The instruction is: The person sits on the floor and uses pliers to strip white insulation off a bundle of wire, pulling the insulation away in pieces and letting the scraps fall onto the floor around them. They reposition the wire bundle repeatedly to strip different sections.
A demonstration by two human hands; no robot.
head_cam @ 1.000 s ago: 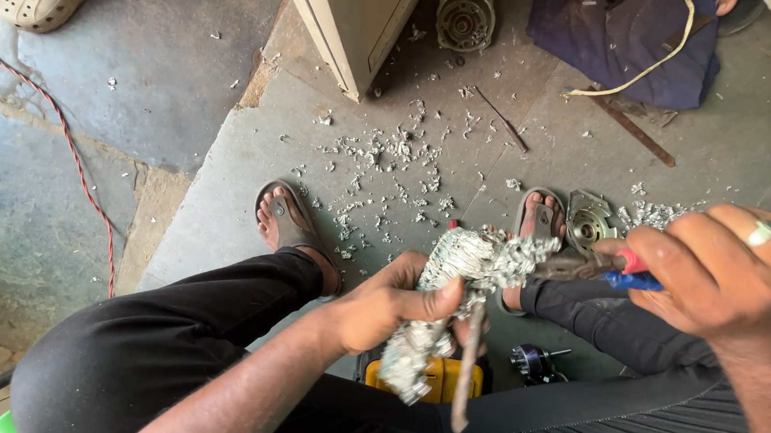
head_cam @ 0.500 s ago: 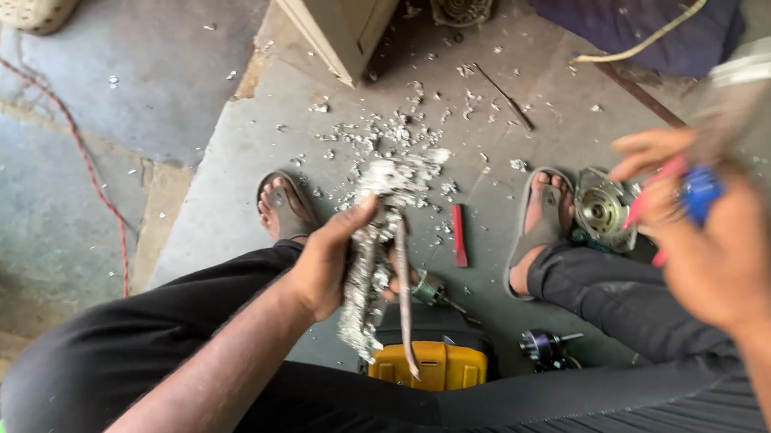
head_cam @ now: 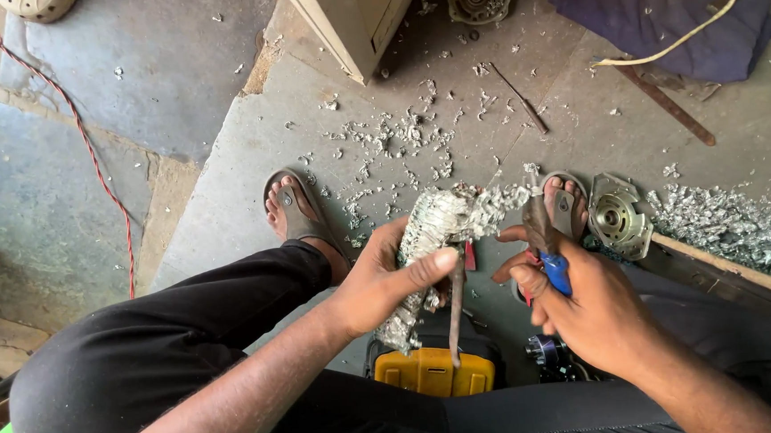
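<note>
**Caller:** While the left hand (head_cam: 381,284) wraps around that silvery bundle of shredded metal winding (head_cam: 432,240), look at how the bundle lies: its long axis runs from down near the yellow case (head_cam: 431,374) up and away toward the person's right foot, tilted, with the frayed top end leaning over to the right.

**Analyst:** And that frayed end is exactly where the right hand (head_cam: 587,307) comes in. The blue-handled pliers (head_cam: 543,234) point up and forward from that fist, their nose touching or just beside the loose strands at the bundle's top. I can't tell whether the nose is biting a strand.

**Caller:** Fingers?

**Analyst:** Left fingers curl around the far side of the bundle, thumb pressed flat across the near side, so it's clamped mid-length. Right fingers are closed tight round the pliers' handles.

**Caller:** So which hand is nearer the working end?

**Analyst:** The right, plainly. The left sits lower on the bundle, well below the fray. A thin metal rod (head_cam: 455,315) hangs down beside the left thumb, toward the yellow case.

**Caller:** Around them, metal shavings (head_cam: 399,140) litter the stone floor (head_cam: 128,89), and a round motor end-plate (head_cam: 616,218) rests just beside the right sandal (head_cam: 566,205).
</note>
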